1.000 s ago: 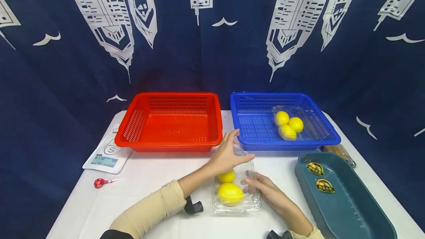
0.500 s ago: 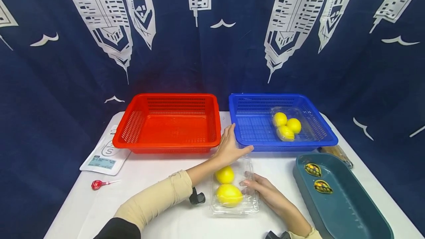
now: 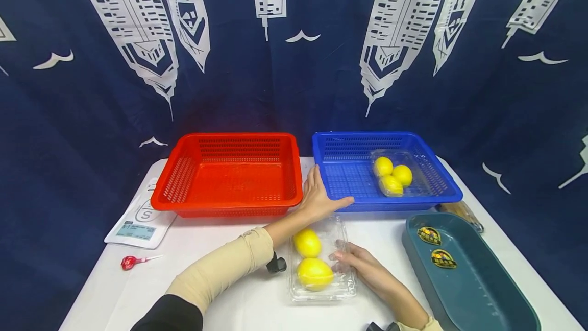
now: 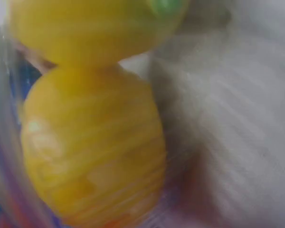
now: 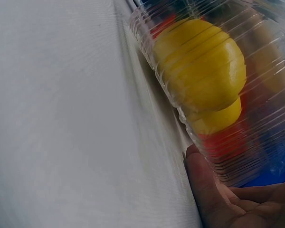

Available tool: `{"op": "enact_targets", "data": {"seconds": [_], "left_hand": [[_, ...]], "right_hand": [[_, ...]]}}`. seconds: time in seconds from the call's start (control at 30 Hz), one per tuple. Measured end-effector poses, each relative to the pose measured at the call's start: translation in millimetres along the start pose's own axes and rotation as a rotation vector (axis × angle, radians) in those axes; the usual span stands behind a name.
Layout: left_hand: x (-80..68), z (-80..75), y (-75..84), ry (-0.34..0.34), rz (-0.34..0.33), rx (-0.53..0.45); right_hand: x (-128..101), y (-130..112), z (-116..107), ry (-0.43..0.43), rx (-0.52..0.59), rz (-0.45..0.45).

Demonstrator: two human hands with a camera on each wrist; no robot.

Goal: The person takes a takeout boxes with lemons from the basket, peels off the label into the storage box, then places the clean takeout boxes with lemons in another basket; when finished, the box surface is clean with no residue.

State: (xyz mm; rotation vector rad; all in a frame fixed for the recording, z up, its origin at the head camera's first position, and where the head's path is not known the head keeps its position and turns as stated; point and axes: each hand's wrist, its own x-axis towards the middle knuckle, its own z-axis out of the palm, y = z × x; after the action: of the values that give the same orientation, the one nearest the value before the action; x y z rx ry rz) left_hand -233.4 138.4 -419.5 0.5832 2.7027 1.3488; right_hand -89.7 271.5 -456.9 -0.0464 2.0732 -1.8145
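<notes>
Fingers of the right hand (image 3: 363, 264) lie nearly straight against the right wall of the clear clamshell box (image 3: 321, 259), steadying it without curling round it; the right wrist view shows fingertips (image 5: 204, 183) pressed to the ribbed wall at table level. The left hand (image 3: 319, 198) is open, fingers extended and slightly spread, raised above the far end of the box and in front of the gap between the red basket (image 3: 229, 175) and the blue basket (image 3: 381, 170); whether it touches the transparent lid cannot be told. The box sits on the white table (image 3: 220, 254), near the front edge, holding two lemons (image 3: 310, 259) one behind the other. To handle the box well, I judge that pressure should be applied on the stiffer ribbed walls and rim, not on the thin flat panels, which would buckle; keep the base flat so the round fruit does not roll. The plastic is thin, glossy and corrugated; the lemons are smooth, oval and bright yellow. The baskets are rigid perforated plastic, and the blue one holds a second box of lemons (image 3: 392, 175). A dark teal tray (image 3: 464, 280) lies to the right.
</notes>
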Motion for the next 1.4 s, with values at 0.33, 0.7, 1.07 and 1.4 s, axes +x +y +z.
{"op": "enact_targets", "data": {"seconds": [0.33,0.7,1.07,1.4], "left_hand": [[5.2,-0.5,-5.7,-0.039,0.000,-0.036],[8.0,-1.7,-5.6,-0.065,0.028,-0.054],[8.9,2.3,-7.6,-0.081,0.019,-0.098],[7.0,5.8,-8.9,-0.055,0.009,-0.139]], "right_hand": [[-0.2,-1.0,2.2,-0.007,0.010,-0.003],[0.8,-4.2,2.0,0.022,-0.008,0.020],[-4.6,-6.8,6.2,0.061,-0.010,0.044],[-22.1,-4.6,10.1,0.078,0.075,0.080]]}}
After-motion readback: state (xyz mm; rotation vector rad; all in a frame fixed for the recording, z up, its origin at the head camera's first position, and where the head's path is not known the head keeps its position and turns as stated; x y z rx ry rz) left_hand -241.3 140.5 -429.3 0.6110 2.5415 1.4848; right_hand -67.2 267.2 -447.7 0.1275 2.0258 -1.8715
